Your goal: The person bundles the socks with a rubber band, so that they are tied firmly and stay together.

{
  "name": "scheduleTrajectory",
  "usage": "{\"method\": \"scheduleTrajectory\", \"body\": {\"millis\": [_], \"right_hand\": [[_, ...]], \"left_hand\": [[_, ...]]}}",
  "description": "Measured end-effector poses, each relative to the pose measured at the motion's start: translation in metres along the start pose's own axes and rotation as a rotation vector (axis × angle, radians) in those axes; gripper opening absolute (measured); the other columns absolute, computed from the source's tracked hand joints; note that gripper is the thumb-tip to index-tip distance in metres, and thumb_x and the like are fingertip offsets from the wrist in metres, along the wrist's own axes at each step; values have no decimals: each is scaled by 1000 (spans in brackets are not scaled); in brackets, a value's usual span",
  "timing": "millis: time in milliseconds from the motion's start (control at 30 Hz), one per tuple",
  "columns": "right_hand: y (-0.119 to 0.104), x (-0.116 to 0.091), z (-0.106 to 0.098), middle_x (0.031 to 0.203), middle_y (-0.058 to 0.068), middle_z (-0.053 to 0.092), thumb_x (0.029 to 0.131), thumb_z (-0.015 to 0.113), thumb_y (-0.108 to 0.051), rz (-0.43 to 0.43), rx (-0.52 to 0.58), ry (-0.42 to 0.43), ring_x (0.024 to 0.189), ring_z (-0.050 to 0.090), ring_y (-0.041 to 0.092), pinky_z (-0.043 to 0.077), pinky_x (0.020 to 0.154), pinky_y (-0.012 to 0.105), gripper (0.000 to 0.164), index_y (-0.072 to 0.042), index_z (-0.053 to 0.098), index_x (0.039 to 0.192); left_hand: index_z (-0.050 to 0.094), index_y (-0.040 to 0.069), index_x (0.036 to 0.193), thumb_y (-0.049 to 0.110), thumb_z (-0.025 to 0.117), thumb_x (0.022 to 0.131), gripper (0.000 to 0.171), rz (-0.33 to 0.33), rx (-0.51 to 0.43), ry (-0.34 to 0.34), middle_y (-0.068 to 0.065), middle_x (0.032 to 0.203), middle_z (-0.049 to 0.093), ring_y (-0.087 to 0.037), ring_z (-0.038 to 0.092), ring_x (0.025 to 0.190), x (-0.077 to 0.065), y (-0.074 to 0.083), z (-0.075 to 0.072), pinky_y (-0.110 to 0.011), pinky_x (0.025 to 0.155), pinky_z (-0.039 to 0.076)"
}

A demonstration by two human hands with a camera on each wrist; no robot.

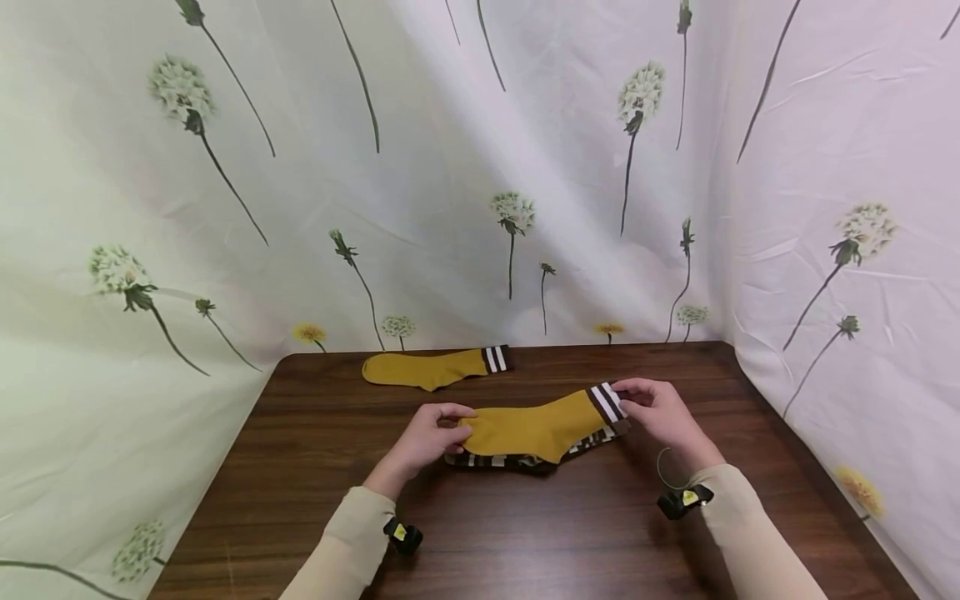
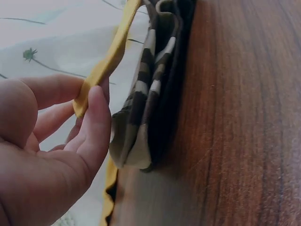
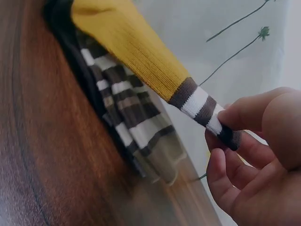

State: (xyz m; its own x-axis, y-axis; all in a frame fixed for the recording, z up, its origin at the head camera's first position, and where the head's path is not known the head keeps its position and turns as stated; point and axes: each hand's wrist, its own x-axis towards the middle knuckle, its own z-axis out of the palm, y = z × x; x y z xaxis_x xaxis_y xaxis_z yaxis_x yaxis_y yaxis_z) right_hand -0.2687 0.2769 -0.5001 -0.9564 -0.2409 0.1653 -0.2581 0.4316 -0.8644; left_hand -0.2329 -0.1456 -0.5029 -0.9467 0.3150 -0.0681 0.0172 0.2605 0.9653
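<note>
- I see the left hand (image 1: 429, 435) pinching the toe of a mustard-yellow sock (image 1: 517, 429) between thumb and fingers.
- I see the right hand (image 1: 662, 410) pinching the same sock's dark brown cuff, which carries two white stripes.
- The sock stretches between both hands, fairly flat, its heel pointing toward the person; up close I make out ribbed knit.
- Just under it, between the hands, lie folded patterned socks (image 1: 501, 461) in dark, white and olive bands, partly covered from my head view; I cannot count them.
- Beyond the left hand, a matching yellow sock (image 1: 420, 369) lies on the brown wooden table (image 1: 517, 533), cuff to the right.
- Farther beyond both hands hangs dandelion-print cloth (image 1: 450, 217).
</note>
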Motion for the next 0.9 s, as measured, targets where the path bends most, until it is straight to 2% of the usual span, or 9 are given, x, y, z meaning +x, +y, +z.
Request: {"method": "scheduleTrajectory", "body": {"millis": [167,367,500,733,900], "right_hand": [[10,4,3,106,17,74,95,73,2,15,-80,-2,85,66,19,54,68,27,24,1,73,119],[21,7,6,109,15,76,95,74,-1,33,-170,-22,92,70,21,55,73,27,22,-1,74,117],[25,8,8,106,14,77,93,75,-1,28,-207,-24,89,69,21,54,72,27,21,-1,75,115],[29,6,9,102,12,77,91,78,0,19,-221,-21,84,67,18,53,68,28,21,-2,76,111],[31,5,9,101,11,77,90,79,-1,41,-225,-29,80,66,16,55,66,28,22,-3,76,112]], "left_hand": [[71,-5,126,2,72,98,28,-3,42,44,-22,119,66,-27,69,78,0,-3,4,-47,71,63],[75,-1,119,2,75,96,24,-4,79,75,-14,102,65,-22,66,72,3,-6,5,-45,66,62],[77,-1,116,1,76,94,21,3,119,89,-11,95,64,-21,64,68,2,-7,5,-43,63,61],[75,-5,115,-7,73,93,23,13,131,97,-13,95,66,-25,67,69,-2,-6,2,-43,63,60],[76,-5,115,-6,72,93,22,7,158,105,-13,95,69,-28,70,71,-2,-6,1,-44,64,60]]}}
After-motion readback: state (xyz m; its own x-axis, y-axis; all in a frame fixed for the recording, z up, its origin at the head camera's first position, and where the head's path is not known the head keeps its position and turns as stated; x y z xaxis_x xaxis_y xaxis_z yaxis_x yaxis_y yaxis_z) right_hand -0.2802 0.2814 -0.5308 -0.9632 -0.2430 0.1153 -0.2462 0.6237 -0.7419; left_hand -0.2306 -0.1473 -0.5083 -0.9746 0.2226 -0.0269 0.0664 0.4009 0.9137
